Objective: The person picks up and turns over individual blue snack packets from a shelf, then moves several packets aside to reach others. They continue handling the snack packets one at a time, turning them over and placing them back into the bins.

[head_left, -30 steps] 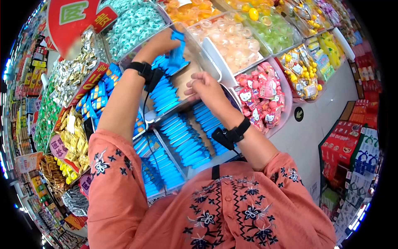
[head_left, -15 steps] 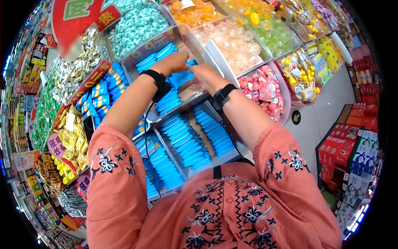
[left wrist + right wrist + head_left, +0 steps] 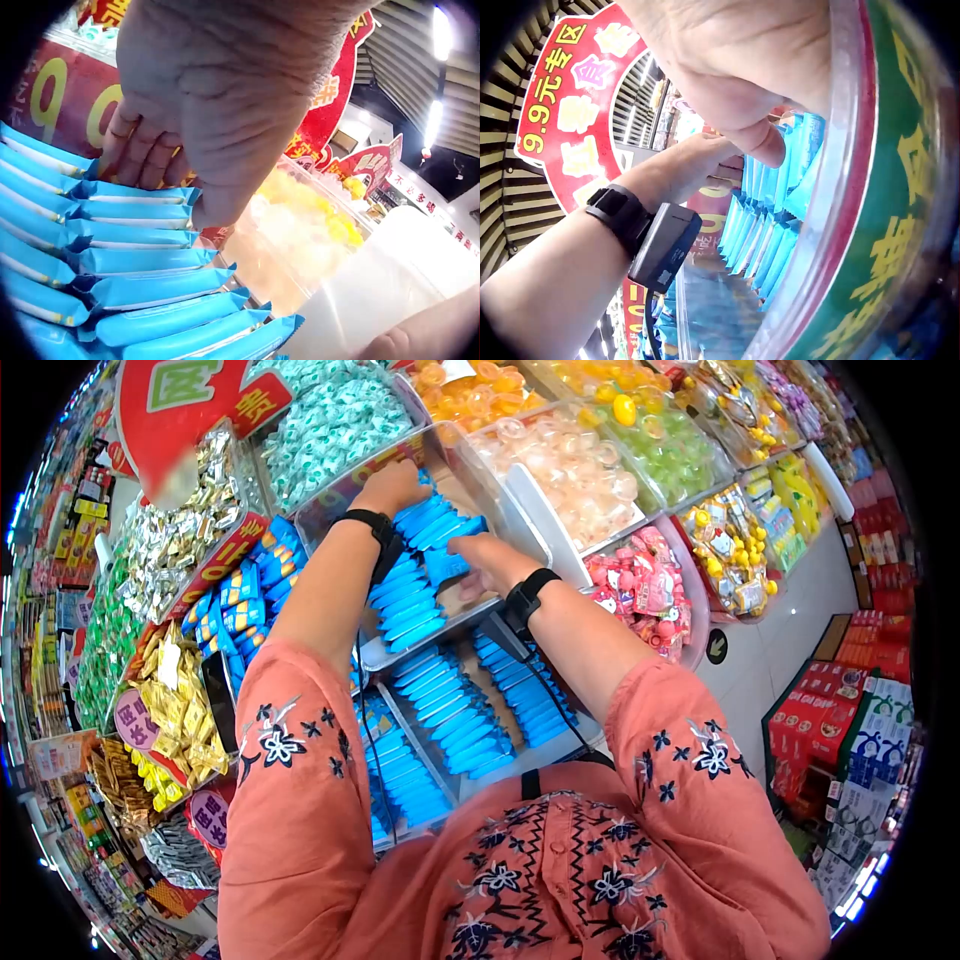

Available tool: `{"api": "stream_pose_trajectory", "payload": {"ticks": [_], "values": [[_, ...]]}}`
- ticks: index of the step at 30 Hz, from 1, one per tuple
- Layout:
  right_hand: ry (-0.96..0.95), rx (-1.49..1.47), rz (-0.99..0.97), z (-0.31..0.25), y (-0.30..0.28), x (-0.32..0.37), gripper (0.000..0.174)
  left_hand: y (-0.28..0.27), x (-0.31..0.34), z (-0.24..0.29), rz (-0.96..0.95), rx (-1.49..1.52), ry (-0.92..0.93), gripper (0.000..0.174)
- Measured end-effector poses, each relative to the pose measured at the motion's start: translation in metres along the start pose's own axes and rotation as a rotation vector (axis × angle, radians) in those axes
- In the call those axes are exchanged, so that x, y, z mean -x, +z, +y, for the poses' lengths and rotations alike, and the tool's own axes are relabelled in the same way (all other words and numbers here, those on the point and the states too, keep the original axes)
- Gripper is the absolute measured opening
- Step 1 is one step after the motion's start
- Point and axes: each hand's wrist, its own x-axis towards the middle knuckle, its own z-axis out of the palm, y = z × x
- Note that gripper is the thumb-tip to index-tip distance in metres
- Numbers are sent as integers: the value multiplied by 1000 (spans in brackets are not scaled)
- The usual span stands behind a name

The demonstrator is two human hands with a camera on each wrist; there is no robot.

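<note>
Blue packets (image 3: pixel 408 603) stand in a close row inside a clear bin (image 3: pixel 372 657), with a second batch (image 3: pixel 437 525) alongside at its far end. My left hand (image 3: pixel 393 487) curls its fingers behind the far end of that batch; the left wrist view shows the hand (image 3: pixel 217 97) with its thumb at the side of the packets (image 3: pixel 150 261). At the batch's near right end my right hand (image 3: pixel 492 563) grips packets, thumb on top. In the right wrist view the thumb of the right hand (image 3: pixel 742 67) lies against packets (image 3: pixel 802 142); its other fingers are mostly hidden.
Nearer the body, more blue packets (image 3: pixel 450 710) fill a divided bin. Bins of teal sweets (image 3: pixel 330 430), pale jelly cups (image 3: pixel 560 470) and pink packs (image 3: pixel 650 590) surround the work. A red sign (image 3: pixel 175 405) juts in at upper left. A cable hangs from the left wrist.
The left hand has shifted left and away from the right hand, to the far end of the batch. Packets now lie lined up between the hands, and the right hand is slightly lower in the head view.
</note>
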Motion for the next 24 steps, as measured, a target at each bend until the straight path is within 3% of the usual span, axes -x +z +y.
{"api": "stream_pose_trajectory", "payload": {"ticks": [2,5,9,12,15,18,21,24], "values": [[14,25,9,-1,0,-3,60,4,-6,6,-30,-59,-48,60],[-114,-53,-90,0,-7,-1,51,11,6,13,66,-102,-33,67],[-87,-163,-29,6,-4,-8,42,17,-4,3,-84,209,-68,79],[-48,-201,2,3,-1,-7,41,15,-2,-2,-117,282,-129,86],[-65,-268,0,-1,-2,-5,41,13,-7,-4,-165,255,-22,93],[-126,-322,-39,0,-10,1,40,11,-2,-8,-82,352,-9,82],[-191,-376,-36,-3,-11,2,41,-10,9,-6,-179,687,97,79],[-297,-433,-113,-11,-4,2,43,-43,30,6,3,553,139,75]]}}
